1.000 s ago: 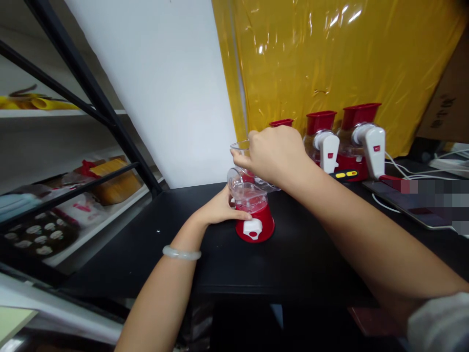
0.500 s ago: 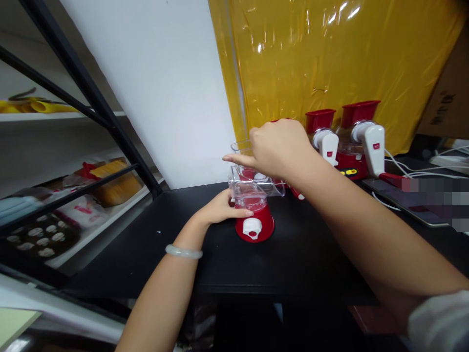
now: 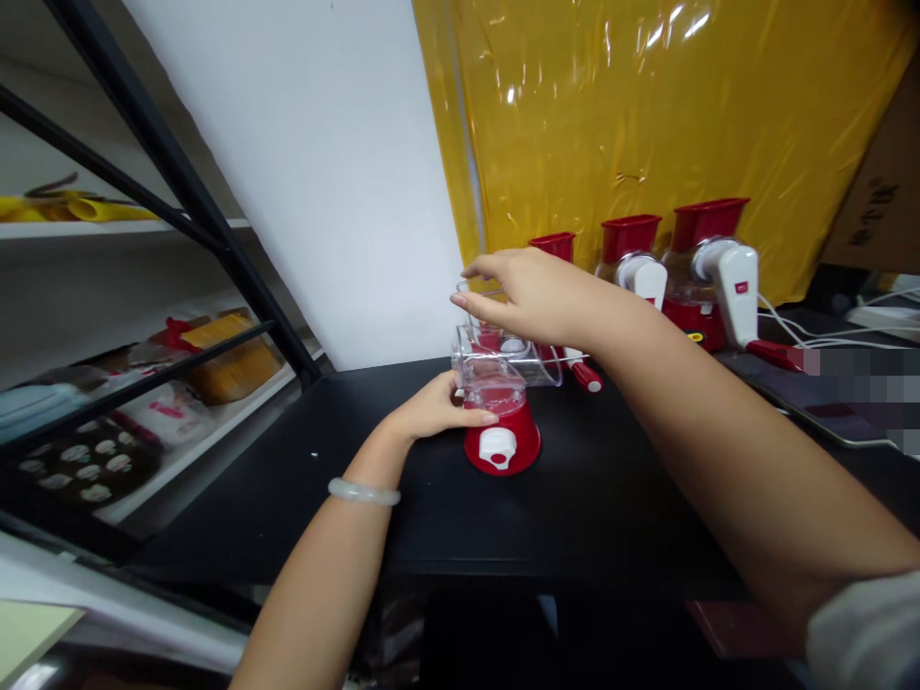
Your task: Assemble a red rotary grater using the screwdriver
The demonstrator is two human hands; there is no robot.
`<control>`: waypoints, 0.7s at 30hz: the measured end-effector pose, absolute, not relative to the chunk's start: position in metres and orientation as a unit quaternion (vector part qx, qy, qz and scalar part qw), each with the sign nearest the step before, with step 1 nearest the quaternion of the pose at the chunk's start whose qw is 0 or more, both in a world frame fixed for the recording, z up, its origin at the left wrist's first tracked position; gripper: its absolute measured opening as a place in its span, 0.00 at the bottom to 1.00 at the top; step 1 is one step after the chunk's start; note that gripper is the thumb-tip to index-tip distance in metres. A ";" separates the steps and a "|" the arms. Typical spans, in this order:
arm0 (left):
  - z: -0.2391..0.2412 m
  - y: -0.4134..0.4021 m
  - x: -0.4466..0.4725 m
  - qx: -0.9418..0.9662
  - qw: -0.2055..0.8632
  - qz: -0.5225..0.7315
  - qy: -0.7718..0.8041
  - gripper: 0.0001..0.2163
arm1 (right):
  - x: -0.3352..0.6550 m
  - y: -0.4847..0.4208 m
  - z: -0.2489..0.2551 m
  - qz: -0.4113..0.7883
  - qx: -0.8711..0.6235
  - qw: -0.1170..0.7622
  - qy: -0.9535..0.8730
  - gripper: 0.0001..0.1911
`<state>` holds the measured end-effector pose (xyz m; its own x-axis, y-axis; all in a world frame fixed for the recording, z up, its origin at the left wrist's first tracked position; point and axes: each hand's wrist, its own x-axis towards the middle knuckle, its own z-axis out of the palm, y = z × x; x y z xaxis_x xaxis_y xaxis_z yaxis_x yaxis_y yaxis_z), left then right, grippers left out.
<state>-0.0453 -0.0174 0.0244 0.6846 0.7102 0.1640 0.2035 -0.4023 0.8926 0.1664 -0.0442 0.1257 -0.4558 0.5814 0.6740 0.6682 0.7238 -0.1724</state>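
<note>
A small appliance stands on the black table (image 3: pixel 345 498): a red base (image 3: pixel 503 447) with a white knob, and a clear plastic housing (image 3: pixel 503 369) on top. My left hand (image 3: pixel 431 410) wraps round the neck of the red base from the left. Over the clear housing's open top rests my right hand (image 3: pixel 528 299), fingers stretched out and loosely spread. A red-handled part (image 3: pixel 584 375) sticks out behind the housing to the right.
Three similar red appliances (image 3: pixel 708 278) with white handles line the back right before a yellow plastic sheet (image 3: pixel 647 115). A tablet (image 3: pixel 826 407) and white cables lie at the right. A black-framed shelf (image 3: pixel 144 383) with packaged goods stands on the left.
The clear housing went from tilted to sitting level on the red base. My right hand loosened its grip and now has its fingers extended over the top. My left hand stayed on the base.
</note>
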 end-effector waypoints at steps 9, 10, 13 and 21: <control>0.027 -0.022 -0.043 0.792 0.458 0.277 0.294 0.33 | 0.162 -0.041 0.124 -0.051 -0.380 0.387 -0.838 0.28; 0.027 -0.023 -0.042 0.790 0.460 0.278 0.296 0.34 | 0.161 -0.042 0.124 -0.053 -0.380 0.390 -0.837 0.28; 0.026 -0.023 -0.043 0.781 0.469 0.285 0.298 0.36 | 0.160 -0.043 0.124 -0.057 -0.385 0.395 -0.832 0.29; 0.023 -0.020 -0.043 0.784 0.474 0.289 0.277 0.34 | 0.156 -0.050 0.124 -0.060 -0.414 0.391 -0.820 0.29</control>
